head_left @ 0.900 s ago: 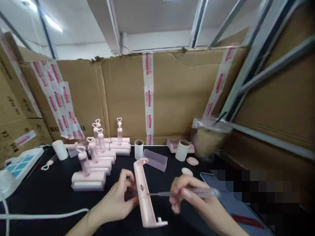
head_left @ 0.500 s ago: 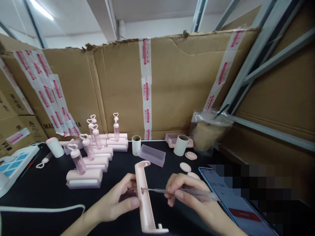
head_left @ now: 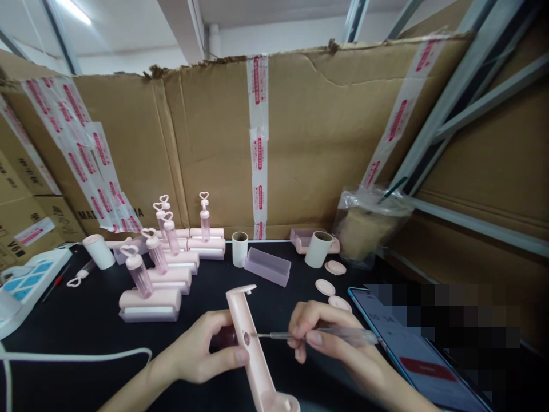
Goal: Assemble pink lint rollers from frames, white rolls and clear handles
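Observation:
My left hand (head_left: 210, 349) is wrapped round a pink lint roller shell (head_left: 257, 366), a half-round trough with end caps, tilted over the near part of the table. Behind the shell, mostly hidden by my fingers, is a dark pinkish translucent piece that looks like its handle. My right hand (head_left: 321, 332) pinches a screwdriver (head_left: 349, 336) with a clear handle. The thin shaft points left, and its tip is at the hole in the middle of the shell; how deep it reaches I cannot tell.
Several pink lint rollers (head_left: 150, 298) with heart-loop handles stand at left. Beyond my hands are a paper roll (head_left: 239, 254), a translucent cover (head_left: 266, 267) and pink discs (head_left: 325, 287). A phone (head_left: 407, 337) lies right, a power strip (head_left: 36, 286) far left. Cardboard (head_left: 309, 143) walls the back.
The shell has turned in my left hand, its far end tipping left and its near end cap showing more. The screwdriver tip stays at the hole. My view has shifted slightly.

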A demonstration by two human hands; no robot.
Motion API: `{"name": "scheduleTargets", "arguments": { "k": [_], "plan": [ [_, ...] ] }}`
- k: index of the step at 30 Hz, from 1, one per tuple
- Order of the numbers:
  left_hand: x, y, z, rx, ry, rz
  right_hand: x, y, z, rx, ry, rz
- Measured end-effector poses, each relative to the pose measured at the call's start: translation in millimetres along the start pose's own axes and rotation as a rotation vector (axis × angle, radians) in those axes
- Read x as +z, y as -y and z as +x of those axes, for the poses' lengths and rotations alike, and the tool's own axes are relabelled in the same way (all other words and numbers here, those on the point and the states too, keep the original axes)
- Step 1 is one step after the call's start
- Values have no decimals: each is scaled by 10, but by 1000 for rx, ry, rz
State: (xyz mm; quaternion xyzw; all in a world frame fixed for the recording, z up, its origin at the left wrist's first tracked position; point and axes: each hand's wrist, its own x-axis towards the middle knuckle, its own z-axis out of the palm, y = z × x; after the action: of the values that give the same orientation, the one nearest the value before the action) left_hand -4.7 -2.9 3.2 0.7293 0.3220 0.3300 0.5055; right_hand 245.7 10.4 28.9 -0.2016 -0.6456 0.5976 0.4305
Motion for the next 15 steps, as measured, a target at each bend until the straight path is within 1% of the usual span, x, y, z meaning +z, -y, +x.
{"name": "scheduleTargets", "arguments": {
  "k": [4, 8, 15],
  "plan": [
    [-9, 27, -20, -29, 2, 7, -18, -35, 11, 30, 2, 32],
    [-25, 10, -38, -14, 22, 17, -17, -69, 20, 52, 8, 72],
    [-26, 2, -18, -57, -69, 200, -6, -41, -1, 14, 76, -15]
  ]
}}
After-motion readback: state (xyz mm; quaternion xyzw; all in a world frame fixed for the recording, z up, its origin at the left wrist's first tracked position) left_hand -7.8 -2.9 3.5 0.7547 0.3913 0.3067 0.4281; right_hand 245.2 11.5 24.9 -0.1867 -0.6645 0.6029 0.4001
